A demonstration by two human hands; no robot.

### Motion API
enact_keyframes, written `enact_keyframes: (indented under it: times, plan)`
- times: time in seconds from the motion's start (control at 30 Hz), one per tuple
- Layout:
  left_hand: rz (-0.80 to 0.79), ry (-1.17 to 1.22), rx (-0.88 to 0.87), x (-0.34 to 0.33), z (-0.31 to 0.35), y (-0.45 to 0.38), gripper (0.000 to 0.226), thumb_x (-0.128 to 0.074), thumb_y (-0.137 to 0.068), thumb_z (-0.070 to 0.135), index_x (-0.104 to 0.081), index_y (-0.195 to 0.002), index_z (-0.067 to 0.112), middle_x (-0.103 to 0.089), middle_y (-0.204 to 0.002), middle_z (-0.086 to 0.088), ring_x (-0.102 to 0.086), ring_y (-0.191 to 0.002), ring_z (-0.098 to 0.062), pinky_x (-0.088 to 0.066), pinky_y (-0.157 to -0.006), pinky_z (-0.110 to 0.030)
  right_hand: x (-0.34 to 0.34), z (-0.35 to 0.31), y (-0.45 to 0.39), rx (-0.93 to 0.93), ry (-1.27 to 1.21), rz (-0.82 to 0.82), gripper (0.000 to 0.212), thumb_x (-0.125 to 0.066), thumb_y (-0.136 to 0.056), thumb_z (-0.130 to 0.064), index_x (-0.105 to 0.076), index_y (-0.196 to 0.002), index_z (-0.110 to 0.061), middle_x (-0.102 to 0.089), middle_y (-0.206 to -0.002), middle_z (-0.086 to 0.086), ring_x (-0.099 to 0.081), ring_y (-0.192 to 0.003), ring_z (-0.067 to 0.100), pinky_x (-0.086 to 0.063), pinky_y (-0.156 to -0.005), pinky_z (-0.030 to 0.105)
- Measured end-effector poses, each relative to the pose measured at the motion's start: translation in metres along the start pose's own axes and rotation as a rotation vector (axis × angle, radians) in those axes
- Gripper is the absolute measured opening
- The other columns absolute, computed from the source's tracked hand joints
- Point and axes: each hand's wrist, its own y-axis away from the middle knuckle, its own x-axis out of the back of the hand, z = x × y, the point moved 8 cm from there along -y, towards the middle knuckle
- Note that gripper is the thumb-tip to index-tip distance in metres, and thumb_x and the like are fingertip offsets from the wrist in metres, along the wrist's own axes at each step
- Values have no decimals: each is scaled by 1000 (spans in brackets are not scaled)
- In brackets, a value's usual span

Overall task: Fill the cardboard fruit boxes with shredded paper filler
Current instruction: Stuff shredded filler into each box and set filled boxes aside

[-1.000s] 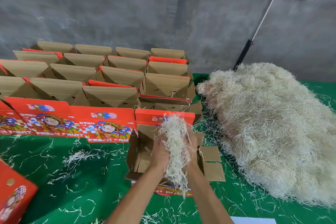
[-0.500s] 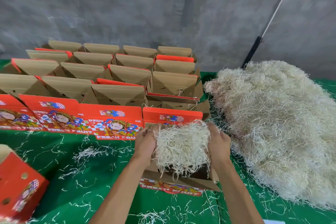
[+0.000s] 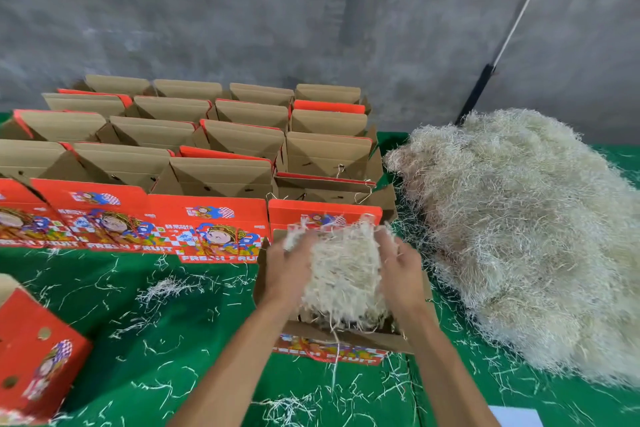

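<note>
A wad of shredded paper filler is held between the two hands over the open box that stands nearest the person on the green table. The left hand is pressed against the wad's left side, with its fingers curled over the upper edge; the right hand is set against the right side, its fingers bent round the strands. The lower part of the wad is sunk between the box's brown flaps, and a few strands are seen hanging over the front wall. The large heap of filler is piled on the table to the right, just beside the box. Behind and to the left, rows of open red-and-brown fruit boxes are lined up toward the grey wall. Another red box is seen tilted at the lower left edge. Loose strands are scattered across the table.
</note>
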Motion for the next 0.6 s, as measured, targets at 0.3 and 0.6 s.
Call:
enact_keyframes:
  times: [0.3, 0.6]
  plan:
    - [-179, 176, -14, -28, 16, 10, 77, -67, -64, 79, -48, -133, 47, -55, -129, 19, -53, -121, -19, -39, -100, -39, 5, 4, 10, -109, -116, -13, 34, -31, -95, -74, -49, -117, -55, -60, -127, -21, -58, -104, -14, -36, -100, 33]
    - [-15, 152, 118, 4, -15, -1, 60, -76, -70, 56, -48, -109, 21, -58, -98, 1, -57, -71, -8, -50, -60, -27, 26, 19, 9, -186, -155, 179, 46, -53, -95, -56, -50, -74, -16, -43, -53, 1, -39, -42, 16, -40, -41, 28]
